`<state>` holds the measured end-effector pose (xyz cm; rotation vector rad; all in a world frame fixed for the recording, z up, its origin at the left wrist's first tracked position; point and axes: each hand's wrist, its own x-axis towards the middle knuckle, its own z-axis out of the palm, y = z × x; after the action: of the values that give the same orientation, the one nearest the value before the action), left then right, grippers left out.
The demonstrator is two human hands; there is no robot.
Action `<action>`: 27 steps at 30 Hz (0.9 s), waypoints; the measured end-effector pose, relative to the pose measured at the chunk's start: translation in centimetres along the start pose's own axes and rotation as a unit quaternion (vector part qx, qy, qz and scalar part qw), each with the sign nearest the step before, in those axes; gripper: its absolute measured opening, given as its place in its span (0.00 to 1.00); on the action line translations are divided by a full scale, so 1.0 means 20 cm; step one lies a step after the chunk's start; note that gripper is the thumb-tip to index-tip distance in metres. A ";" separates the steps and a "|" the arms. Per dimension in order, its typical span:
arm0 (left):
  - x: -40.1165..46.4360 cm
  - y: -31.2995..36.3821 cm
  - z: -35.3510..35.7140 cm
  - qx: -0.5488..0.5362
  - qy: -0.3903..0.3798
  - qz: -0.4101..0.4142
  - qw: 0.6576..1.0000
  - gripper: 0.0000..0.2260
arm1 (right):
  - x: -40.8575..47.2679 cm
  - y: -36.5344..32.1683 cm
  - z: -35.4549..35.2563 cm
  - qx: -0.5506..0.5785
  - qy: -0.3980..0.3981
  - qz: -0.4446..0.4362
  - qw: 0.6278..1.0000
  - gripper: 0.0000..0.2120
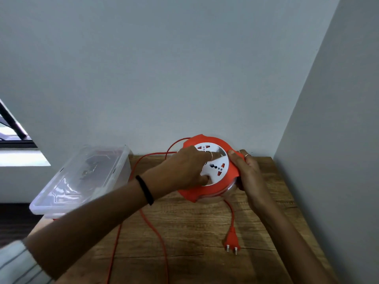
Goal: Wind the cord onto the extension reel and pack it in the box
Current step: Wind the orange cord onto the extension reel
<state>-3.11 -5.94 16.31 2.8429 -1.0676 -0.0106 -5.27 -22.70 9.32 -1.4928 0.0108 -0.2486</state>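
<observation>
The fingers (202, 178) of the left hand (184, 169) were curled down onto the white socket face of the reel (209, 170), the thumb dipping into a recess at the near edge of that face as if to turn it, though how firmly they pressed could not be told. The right hand (246, 173) was closed around the reel's right rim, thumb on top of the orange flange, steadying it. The reel lay flat on the desk (194, 232), close to the wall behind it, its round face turned upward so that its axle stood roughly upright. Most of the work seemed to remain: a long run of orange cord (155, 228) looped out from behind the reel to its left and trailed toward the near edge of the desk, unwound. A short tail left the reel's near side and ended in the plug (231, 240), which lay on the desk nearer than the reel, its long axis running away from the reel and its two pins pointing toward the person. The clear box (82, 179) sat left of the reel with its lid on, so packing had not begun.
</observation>
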 end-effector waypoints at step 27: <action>-0.01 0.08 0.11 -0.016 0.077 -0.081 0.994 0.28 | 0.02 -0.01 -0.10 -0.056 0.017 -0.009 0.998 0.09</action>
<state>-4.29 -7.20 14.37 2.8386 -0.7987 0.1735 -5.24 -24.71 9.46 -1.6007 0.0393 -0.2908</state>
